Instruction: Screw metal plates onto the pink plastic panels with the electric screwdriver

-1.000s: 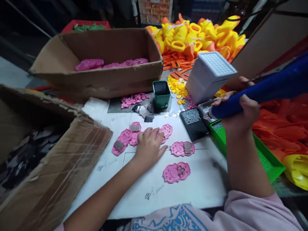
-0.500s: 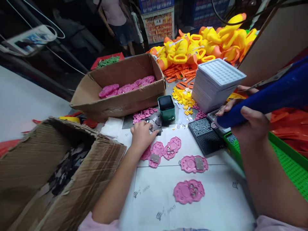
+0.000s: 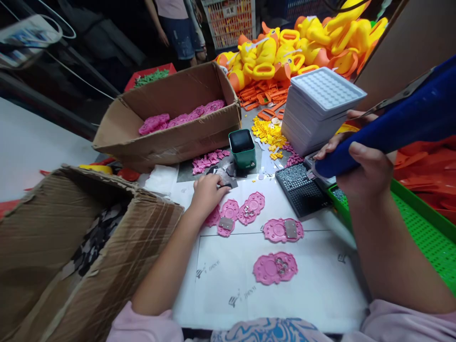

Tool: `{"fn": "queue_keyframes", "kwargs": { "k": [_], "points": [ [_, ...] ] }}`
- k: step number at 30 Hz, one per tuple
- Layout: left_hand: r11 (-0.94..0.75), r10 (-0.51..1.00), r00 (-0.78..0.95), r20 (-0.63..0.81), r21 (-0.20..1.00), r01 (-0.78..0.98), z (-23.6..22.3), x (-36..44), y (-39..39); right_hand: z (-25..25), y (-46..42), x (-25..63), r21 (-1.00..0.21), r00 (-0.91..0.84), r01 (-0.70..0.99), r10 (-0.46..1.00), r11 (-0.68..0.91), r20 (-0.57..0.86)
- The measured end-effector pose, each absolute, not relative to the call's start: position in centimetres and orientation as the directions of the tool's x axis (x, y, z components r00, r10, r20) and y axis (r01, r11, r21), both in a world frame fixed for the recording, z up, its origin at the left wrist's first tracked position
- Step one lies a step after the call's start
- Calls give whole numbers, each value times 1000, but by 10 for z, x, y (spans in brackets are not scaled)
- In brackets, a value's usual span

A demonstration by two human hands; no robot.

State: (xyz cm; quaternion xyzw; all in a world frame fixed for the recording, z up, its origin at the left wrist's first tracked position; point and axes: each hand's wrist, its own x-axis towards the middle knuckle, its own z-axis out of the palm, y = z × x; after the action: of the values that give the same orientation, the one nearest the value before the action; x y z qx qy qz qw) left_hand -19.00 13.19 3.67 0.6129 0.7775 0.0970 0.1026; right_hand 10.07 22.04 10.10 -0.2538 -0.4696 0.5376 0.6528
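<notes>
My left hand (image 3: 207, 194) is at a small pile of grey metal plates (image 3: 227, 171), its fingers bent and the thumb close to them; what lies between the fingertips is hidden. My right hand (image 3: 370, 168) grips a thick blue electric screwdriver (image 3: 402, 118), tilted with its tip down over a black perforated tray (image 3: 302, 192) of tiny screws. Between my forearms lie several pink plastic covers. A grey plate covers part of one pink cover (image 3: 284, 230); the nearest pink cover (image 3: 275, 268) shows bare silvery contacts.
A cardboard box (image 3: 171, 147) of pink parts and a green cup (image 3: 242, 151) stand beyond my left hand. Another cardboard box (image 3: 153, 223) stands left. White trays (image 3: 313, 114) are stacked ahead, yellow duck toys (image 3: 267, 54) behind. A green basket (image 3: 416, 223) sits right. Someone stands at the back.
The view has shifted, so the table contents sit slightly higher and further left. My left thumb has drawn closer to its fingers at the grey plates. My right hand keeps the screwdriver over the screw tray.
</notes>
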Motion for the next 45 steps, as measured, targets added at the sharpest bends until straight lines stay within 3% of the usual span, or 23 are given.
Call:
{"fn": "queue_keyframes", "kwargs": {
  "k": [3,8,12,17,22,26,31,36,45],
  "points": [
    [232,971,-235,-41,397,888,39,-188,121,100,219,99,-841,-56,-465,939,277,340],
    [185,950,-309,39,727,662,40,-177,99,99,218,96,-837,-56,-477,940,270,335],
    [16,947,-264,181,798,603,42,-164,86,100,213,97,-854,-70,-443,938,275,338],
    [-169,919,-157,361,721,672,34,-157,75,93,195,107,-845,-63,-478,950,239,305],
    [-522,756,220,617,364,772,25,-158,72,83,162,121,-833,-41,-508,960,219,278],
    [-526,716,301,630,203,826,26,-157,71,74,142,130,-814,-90,-538,945,218,313],
    [-458,765,270,585,198,867,22,-153,69,67,133,132,-807,-135,-541,923,237,361],
    [-369,876,265,404,206,906,18,-150,71,63,132,130,-825,-180,-533,928,188,327],
    [-443,896,407,179,305,843,26,-151,69,63,134,134,-835,-169,-507,926,213,339]
  ]
}}
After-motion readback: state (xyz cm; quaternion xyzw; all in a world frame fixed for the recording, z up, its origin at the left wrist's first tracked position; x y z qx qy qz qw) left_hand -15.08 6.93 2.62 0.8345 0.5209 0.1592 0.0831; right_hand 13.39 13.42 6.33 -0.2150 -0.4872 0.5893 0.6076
